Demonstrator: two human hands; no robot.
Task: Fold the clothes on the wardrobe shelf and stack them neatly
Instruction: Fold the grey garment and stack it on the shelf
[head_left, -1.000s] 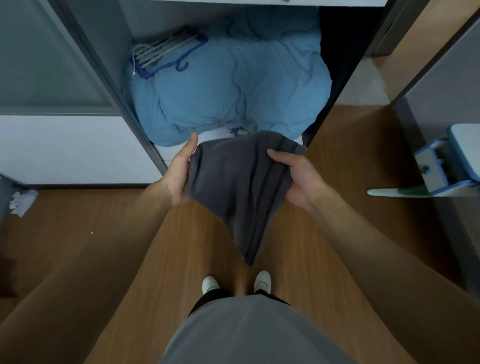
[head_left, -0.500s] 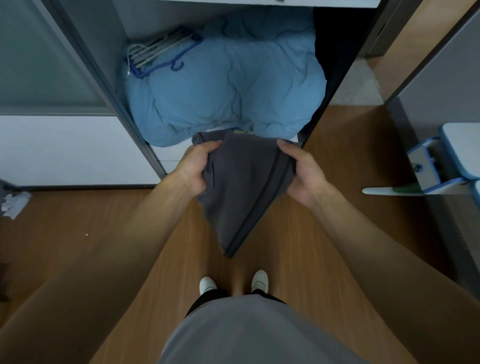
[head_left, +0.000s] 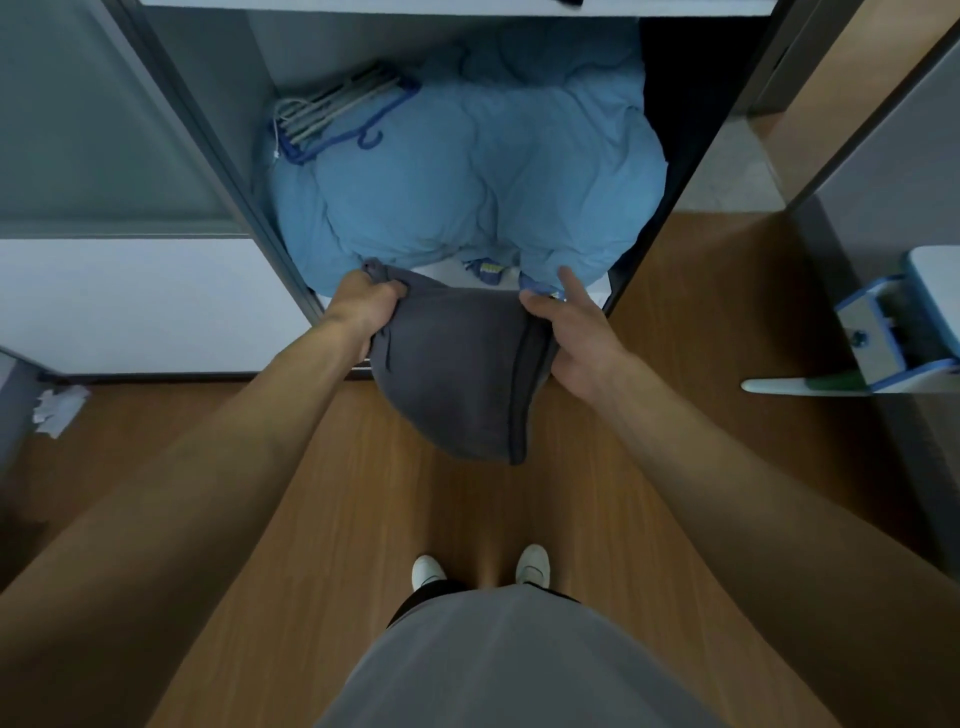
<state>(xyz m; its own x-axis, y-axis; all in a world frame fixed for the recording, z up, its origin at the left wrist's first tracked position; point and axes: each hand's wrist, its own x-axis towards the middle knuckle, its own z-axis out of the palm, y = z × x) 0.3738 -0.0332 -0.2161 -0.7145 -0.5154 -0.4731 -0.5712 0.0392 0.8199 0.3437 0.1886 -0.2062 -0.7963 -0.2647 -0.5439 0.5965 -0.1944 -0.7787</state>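
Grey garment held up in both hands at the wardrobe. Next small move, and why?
Probably carry the grey garment forward and lay it on the blue duvet to flatten the fold. The left hand grips one top corner, the right hand holds the opposite edge, and its lower end hangs unsupported over the floor, so squaring it in mid-air looks hard.

Brown wood-grain floor, grey frosted sliding door, white panel beneath, dim light.
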